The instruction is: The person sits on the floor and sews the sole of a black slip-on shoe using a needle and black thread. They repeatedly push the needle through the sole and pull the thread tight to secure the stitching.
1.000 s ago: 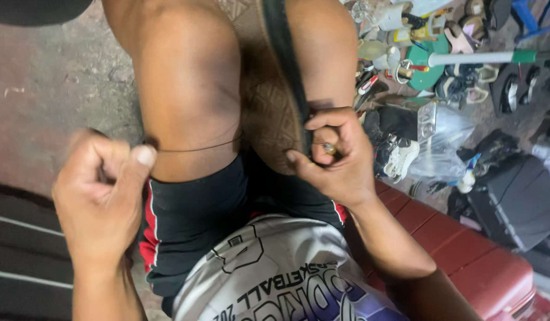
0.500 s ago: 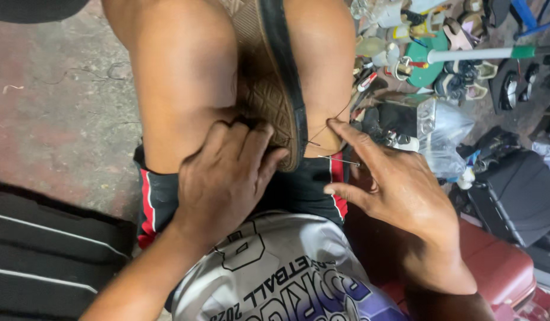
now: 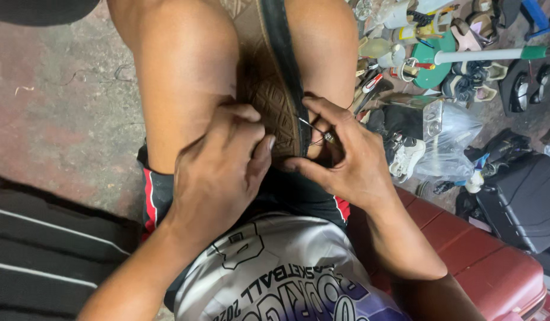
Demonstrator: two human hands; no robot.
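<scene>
- Me seated, shoe (image 3: pixel 269 89) clamped sole-up between my two knees, toe pointing far, heel near my lap; brown patterned sole, black edge strip running along its right side.
- Big change from a second ago: my left hand (image 3: pixel 218 172) was out to the left, fisted, pulling thread taut across my thigh; now it has come back in and lies over the near end of the sole, fingers curled down, thumb pressed at the sole edge. Pressing and steadying, not pulling; whether it pinches thread under the fingers I cannot tell.
- Half a second ago that hand was already on the sole, so it has only settled.
- My right hand (image 3: pixel 346 160) half a second ago was spread open, fingers loose, just right of the shoe; now it has closed up to the black edge strip, thumb and forefinger pinched on a thin metal needle (image 3: pixel 315 129) with its point at the seam.
- Thread (image 3: pixel 316 141): thin dark strands just beside the needle, slack loops; the long taut run over the thigh is gone.
- My read: one stitch pulled tight and finished, next one being started a little along the same seam.
- Around: red bench (image 3: pixel 501 267) under me at right, clear plastic bag (image 3: pixel 450 145) and clutter of shoes and tools far right, bare concrete floor (image 3: pixel 60 107) at left.
</scene>
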